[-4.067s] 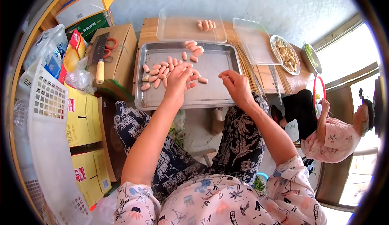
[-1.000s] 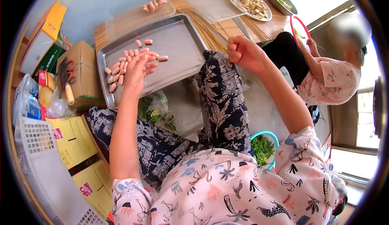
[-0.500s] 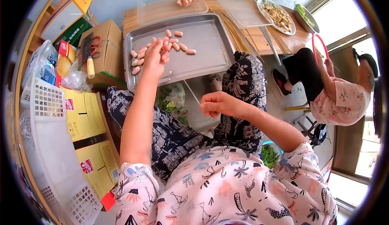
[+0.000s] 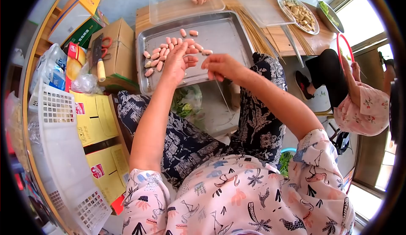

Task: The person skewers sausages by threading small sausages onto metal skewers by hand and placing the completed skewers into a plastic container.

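A metal tray (image 4: 228,36) lies on the wooden table, with several short pink sausages (image 4: 160,65) in its left half. Over the tray's front part is my left hand (image 4: 176,63), palm turned inward, thumb and forefinger pinched on a sausage (image 4: 190,42); its other fingers are half curled. To its right, my right hand (image 4: 224,67) is closed with fingers bent down, a thin skewer (image 4: 223,94) slanting down from it past the tray's front edge. The skewer's upper end is hidden by the fingers.
Behind the tray, a clear container (image 4: 169,8) holds more sausages. Rightward are loose skewers (image 4: 253,31), a clear lid (image 4: 262,10), a plate of food chunks (image 4: 315,31) and a bowl (image 4: 332,21). A cleaver (image 4: 97,51) lies on a box at left. A co-worker (image 4: 363,112) sits at right.
My right hand dropped from the tray's right side toward my lap, then rose beside my left hand with the skewer. My left hand stays by the sausages. The view has shifted.
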